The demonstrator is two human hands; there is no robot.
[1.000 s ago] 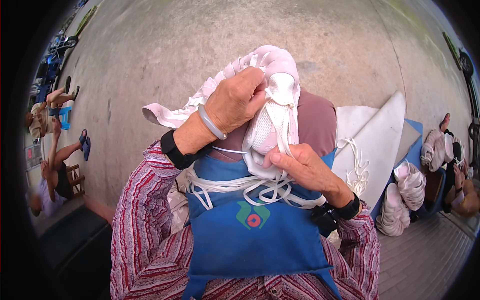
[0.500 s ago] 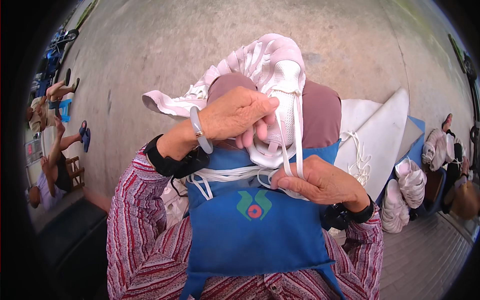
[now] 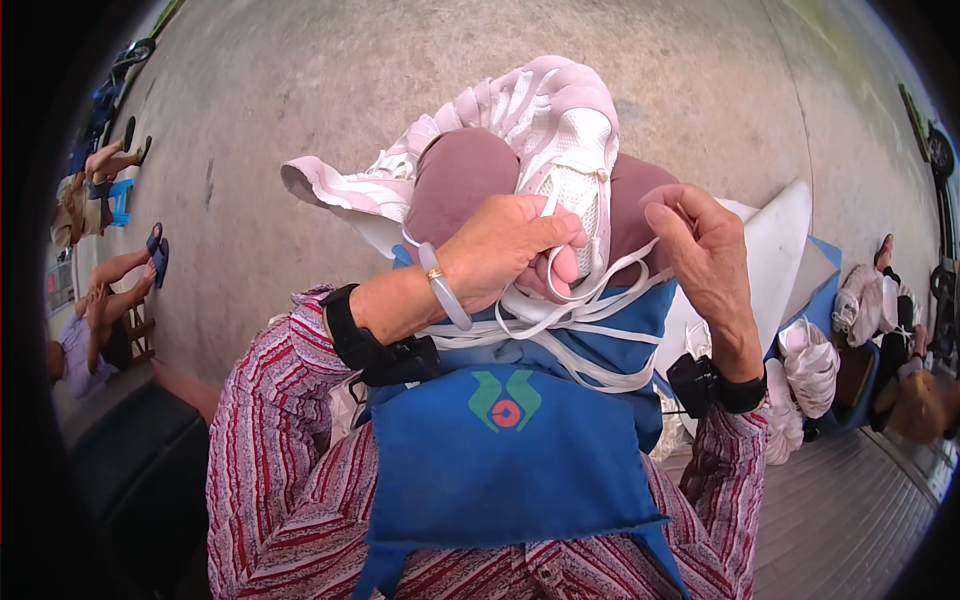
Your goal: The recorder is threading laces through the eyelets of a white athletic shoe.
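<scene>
seen from above, a seated person bends over a long, curved row of pale pink and white shoe uppers (image 3: pixel 582 135), overlapping one another and draped across two knees in mauve trousers (image 3: pixel 462 180); the nearest upper lies between the knees, its opening toward the body.

half a second ago the right hand (image 3: pixel 705 245) held two strands low in front of the blue cloth apron (image 3: pixel 520 480); now it is raised beside the right knee, well apart from the left hand (image 3: pixel 515 240), which has settled lower over the nearest upper; the left grip is closed, thumb against fingers, clamped on a strand of the flat white laces (image 3: pixel 545 325); whether the right grip is together on a lace or apart from it cannot be told, though a strand runs up close to its fingertips; the strands have gone from taut to loose loops, so control of the lace seems to rest with the left hand, with slack yet to be taken up.

the nearest upper has a white mesh tongue framed by smooth pink panels; it looks soft and hollow; loose lace loops spread below it, over the apron's top.
</scene>
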